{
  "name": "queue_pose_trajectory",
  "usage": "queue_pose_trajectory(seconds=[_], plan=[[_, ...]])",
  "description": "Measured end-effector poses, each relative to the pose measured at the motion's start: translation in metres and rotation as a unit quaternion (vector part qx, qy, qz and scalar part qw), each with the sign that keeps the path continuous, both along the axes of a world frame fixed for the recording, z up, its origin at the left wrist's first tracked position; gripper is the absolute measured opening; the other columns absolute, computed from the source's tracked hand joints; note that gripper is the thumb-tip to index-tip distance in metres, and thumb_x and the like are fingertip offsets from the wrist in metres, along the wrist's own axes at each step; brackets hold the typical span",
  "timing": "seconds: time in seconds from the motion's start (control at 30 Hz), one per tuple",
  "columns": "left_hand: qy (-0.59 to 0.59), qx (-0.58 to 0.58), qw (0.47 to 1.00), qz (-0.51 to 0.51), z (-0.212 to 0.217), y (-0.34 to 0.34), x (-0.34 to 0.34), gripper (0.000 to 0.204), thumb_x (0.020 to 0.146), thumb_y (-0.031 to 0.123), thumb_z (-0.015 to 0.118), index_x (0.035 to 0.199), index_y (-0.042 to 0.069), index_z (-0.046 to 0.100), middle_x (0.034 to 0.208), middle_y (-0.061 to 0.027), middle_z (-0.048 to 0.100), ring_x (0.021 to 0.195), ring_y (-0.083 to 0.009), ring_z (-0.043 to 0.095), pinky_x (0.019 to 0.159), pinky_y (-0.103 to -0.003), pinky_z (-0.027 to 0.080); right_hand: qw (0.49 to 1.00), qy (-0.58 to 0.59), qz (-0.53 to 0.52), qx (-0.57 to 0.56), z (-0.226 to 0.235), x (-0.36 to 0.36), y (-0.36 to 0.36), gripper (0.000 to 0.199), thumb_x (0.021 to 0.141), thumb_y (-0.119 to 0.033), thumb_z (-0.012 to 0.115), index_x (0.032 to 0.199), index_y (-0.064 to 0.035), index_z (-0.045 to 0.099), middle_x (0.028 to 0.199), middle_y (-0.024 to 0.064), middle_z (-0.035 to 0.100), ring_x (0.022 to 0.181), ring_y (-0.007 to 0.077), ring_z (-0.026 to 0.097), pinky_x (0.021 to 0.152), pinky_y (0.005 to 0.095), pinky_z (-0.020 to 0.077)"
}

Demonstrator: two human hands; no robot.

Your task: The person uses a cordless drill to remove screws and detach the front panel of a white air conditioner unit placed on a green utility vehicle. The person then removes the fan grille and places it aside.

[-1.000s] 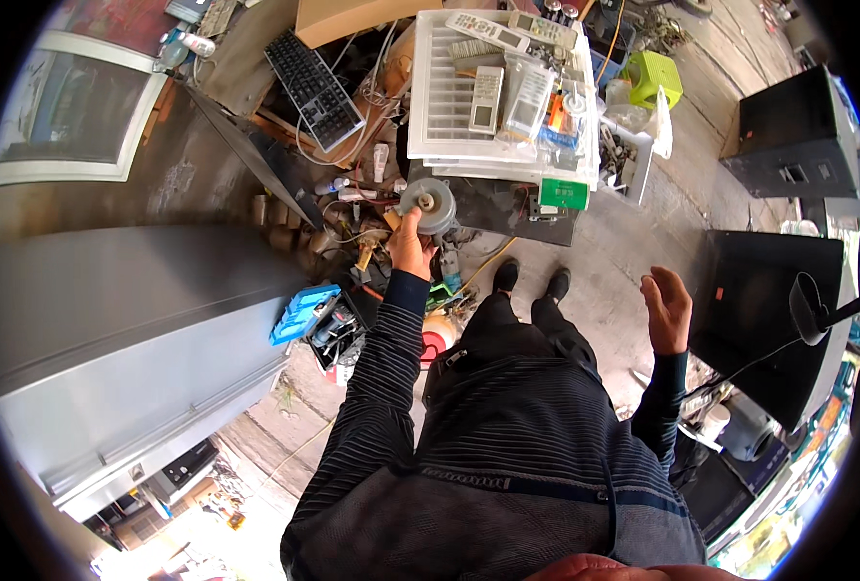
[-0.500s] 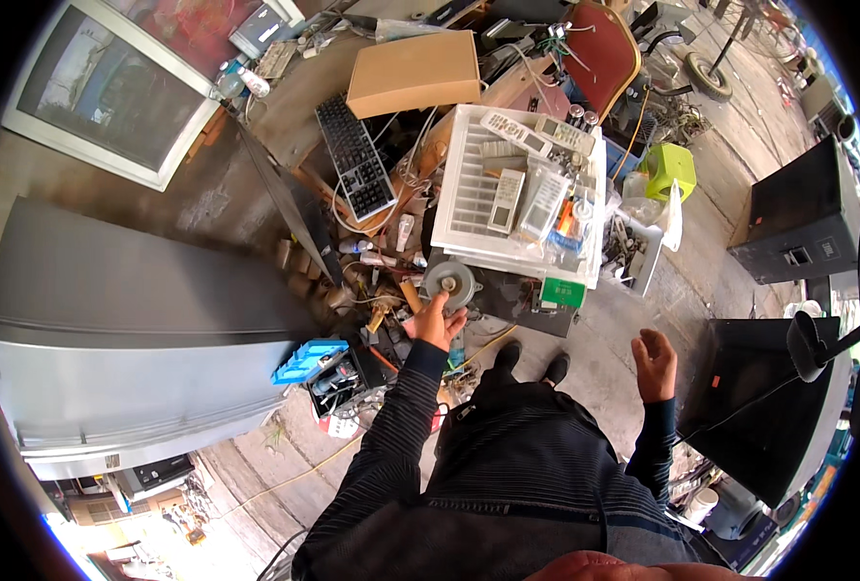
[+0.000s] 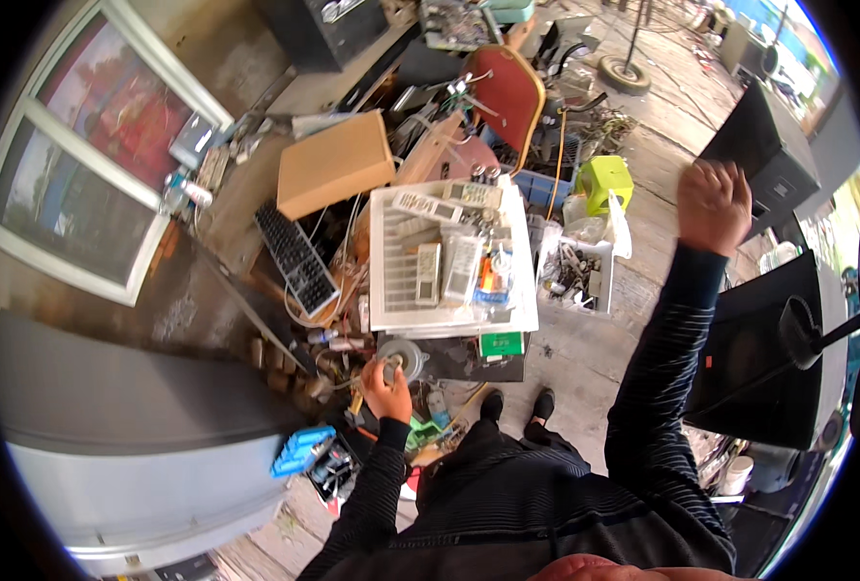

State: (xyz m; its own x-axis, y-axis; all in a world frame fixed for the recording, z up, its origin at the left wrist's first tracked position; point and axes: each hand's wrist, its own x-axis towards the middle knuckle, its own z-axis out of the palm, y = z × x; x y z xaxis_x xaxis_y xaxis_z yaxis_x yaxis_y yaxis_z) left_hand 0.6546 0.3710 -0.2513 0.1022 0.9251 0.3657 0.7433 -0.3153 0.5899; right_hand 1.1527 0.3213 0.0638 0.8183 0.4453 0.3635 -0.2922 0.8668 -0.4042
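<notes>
Grey, round, metal-looking piece (image 3: 408, 354) sits at the left end of the dark worktop (image 3: 457, 364), left hand (image 3: 385, 390) bent at its near edge; whether that grip is closed, I can't tell. Far over, the right hand (image 3: 715, 205) is out, fingers curled fist-like.

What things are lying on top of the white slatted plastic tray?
The tray holds several pale plastic remote controls, a small orange item and other small things. Whatever lies beneath them is covered.
</notes>
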Motion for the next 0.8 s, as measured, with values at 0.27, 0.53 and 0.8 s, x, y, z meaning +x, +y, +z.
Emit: queue_pose_trajectory(seconds=[0.27, 0.53, 0.8], plan=[[-0.111, -0.087, 0.990, -0.017, 0.012, 0.011, 0.011, 0.022, 0.092, 0.012, 0.060, 0.108, -0.001, 0.068, 0.100, -0.0174, 0.069, 0.092, -0.0348, 0.066, 0.079, -0.041, 0.052, 0.863, -0.373, 0.337, 0.046, 0.037, -0.204, -0.029, 0.024, 0.086, -0.023, 0.070, 0.075, -0.0040, 0.061, 0.080, 0.0145, 0.062, 0.066, 0.0218, 0.057, 0.058, 0.0344, 0.0459], [-0.090, -0.074, 0.993, 0.007, 0.025, 0.009, 0.009, 0.018, 0.091, 0.014, 0.063, 0.100, 0.001, 0.071, 0.094, -0.0151, 0.073, 0.084, -0.0320, 0.070, 0.075, -0.038, 0.055, 0.843, -0.260, 0.433, 0.185, 0.071, -0.227, -0.065, 0.027, 0.090, -0.022, 0.067, 0.073, -0.0010, 0.065, 0.092, 0.0153, 0.068, 0.049, 0.0200, 0.056, 0.041, 0.0311, 0.0430], [-0.094, -0.068, 0.992, 0.041, 0.035, 0.015, 0.016, 0.021, 0.085, 0.023, 0.076, 0.081, 0.002, 0.071, 0.074, -0.0132, 0.069, 0.067, -0.0282, 0.067, 0.061, -0.036, 0.051, 0.797, -0.313, 0.491, 0.162, 0.091, -0.223, -0.068, 0.032, 0.097, -0.027, 0.062, 0.072, -0.0076, 0.063, 0.090, 0.0041, 0.067, 0.047, 0.0160, 0.052, 0.041, 0.0263, 0.0370]])
